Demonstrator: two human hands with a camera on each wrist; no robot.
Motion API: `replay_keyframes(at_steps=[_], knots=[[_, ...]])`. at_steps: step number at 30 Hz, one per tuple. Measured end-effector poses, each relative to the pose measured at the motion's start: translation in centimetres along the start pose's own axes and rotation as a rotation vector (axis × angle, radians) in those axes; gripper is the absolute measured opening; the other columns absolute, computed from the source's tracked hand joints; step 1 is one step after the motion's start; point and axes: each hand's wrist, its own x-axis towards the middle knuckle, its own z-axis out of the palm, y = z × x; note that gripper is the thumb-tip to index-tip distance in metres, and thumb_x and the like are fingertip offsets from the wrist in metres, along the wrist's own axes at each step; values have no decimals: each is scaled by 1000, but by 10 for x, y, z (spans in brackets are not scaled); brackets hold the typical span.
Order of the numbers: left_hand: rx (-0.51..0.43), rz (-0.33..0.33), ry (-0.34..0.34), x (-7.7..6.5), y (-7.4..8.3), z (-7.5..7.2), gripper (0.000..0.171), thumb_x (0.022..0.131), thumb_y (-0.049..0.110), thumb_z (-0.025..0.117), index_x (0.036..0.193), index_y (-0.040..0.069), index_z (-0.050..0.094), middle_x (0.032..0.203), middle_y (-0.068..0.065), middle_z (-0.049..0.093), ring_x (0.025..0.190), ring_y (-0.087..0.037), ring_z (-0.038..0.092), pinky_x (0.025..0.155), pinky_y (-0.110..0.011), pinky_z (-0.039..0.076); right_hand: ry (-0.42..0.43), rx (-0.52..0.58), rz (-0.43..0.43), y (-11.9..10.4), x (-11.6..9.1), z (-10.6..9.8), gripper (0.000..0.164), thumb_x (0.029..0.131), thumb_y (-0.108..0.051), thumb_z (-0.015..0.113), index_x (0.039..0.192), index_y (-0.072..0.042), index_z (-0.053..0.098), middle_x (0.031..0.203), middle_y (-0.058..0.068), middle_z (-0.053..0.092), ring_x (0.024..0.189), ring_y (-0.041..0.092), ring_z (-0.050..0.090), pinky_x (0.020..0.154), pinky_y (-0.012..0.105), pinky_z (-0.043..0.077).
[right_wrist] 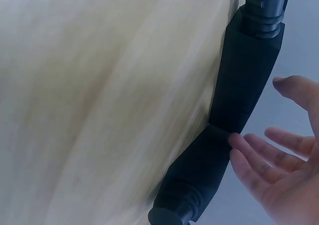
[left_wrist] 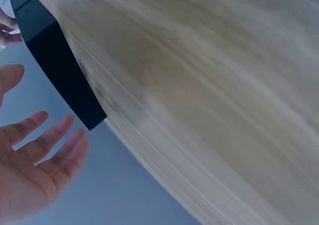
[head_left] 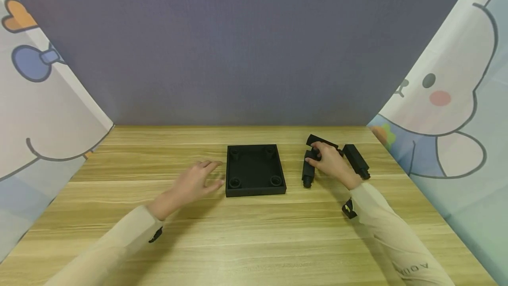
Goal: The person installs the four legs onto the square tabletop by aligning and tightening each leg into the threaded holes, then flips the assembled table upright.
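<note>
A black square tray-like piece (head_left: 255, 169) with round sockets at its corners lies on the table. My left hand (head_left: 193, 183) hovers at its left side, fingers spread and thumb apart, holding nothing. In the left wrist view, the fingertips come close to the black piece's edge. To the right lie several black square legs with ridged, threaded ends, among them a near leg (head_left: 308, 171) and a right-hand leg (head_left: 356, 159). My right hand (head_left: 331, 161) reaches over them. In the right wrist view its fingertips are right at where two legs meet, with the thumb held away from the fingers.
The light wood table (head_left: 254, 237) runs back to a grey-purple panel (head_left: 246, 47). Cartoon-printed cloths flank it, a left cloth (head_left: 47, 114) and a right cloth (head_left: 444, 114). Small dark wrist devices show under both beige sleeves.
</note>
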Motion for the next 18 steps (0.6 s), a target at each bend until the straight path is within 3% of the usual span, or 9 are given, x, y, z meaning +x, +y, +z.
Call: replay_keyframes(at_steps=[10, 18], knots=[[-74, -20, -86, 3, 12, 4, 51, 84, 40, 63, 123, 8, 55, 118, -17, 59, 88, -25, 65, 69, -37, 54, -15, -56, 14, -4, 5, 1, 53, 84, -24, 66, 123, 7, 48, 111, 24, 57, 83, 29, 58, 65, 40, 50], [-123, -54, -170, 4, 17, 6, 50, 86, 40, 61, 124, 8, 54, 121, -18, 57, 89, -24, 65, 74, -39, 54, -37, -109, 37, -6, 9, 4, 55, 84, -26, 65, 126, 5, 47, 123, 26, 52, 101, 40, 57, 79, 50, 49]])
